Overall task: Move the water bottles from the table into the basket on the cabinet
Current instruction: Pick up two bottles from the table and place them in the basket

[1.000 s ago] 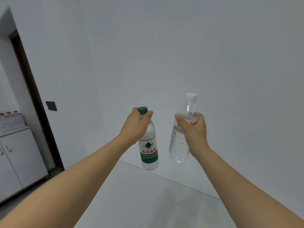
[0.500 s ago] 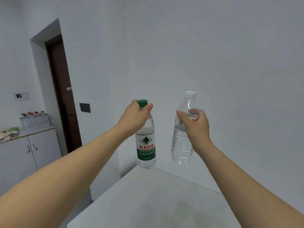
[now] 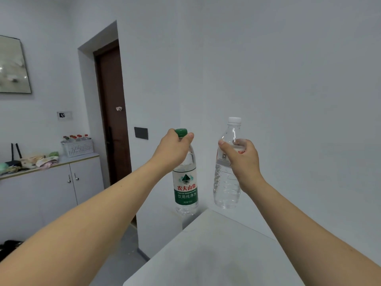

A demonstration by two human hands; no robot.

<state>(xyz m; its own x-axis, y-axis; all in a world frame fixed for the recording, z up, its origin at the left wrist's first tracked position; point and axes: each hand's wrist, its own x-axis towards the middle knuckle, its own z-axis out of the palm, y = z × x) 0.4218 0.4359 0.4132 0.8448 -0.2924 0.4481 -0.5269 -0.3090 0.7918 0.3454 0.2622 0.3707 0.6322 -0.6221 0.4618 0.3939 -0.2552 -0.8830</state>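
Cabinet (image 3: 51, 182) and basket (image 3: 78, 148) nearer centre than before.

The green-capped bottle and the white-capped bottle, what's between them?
Nothing: the head view shows only bare white wall between the green-capped bottle and the white-capped bottle.

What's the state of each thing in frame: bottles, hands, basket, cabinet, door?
green-cap bottle: capped, upright, held in the air
white-cap bottle: capped, slightly tilted, held in the air
left hand: grips green-cap bottle at the neck
right hand: grips white-cap bottle's upper body
basket: on cabinet, already holds bottles
cabinet: doors closed
door: closed
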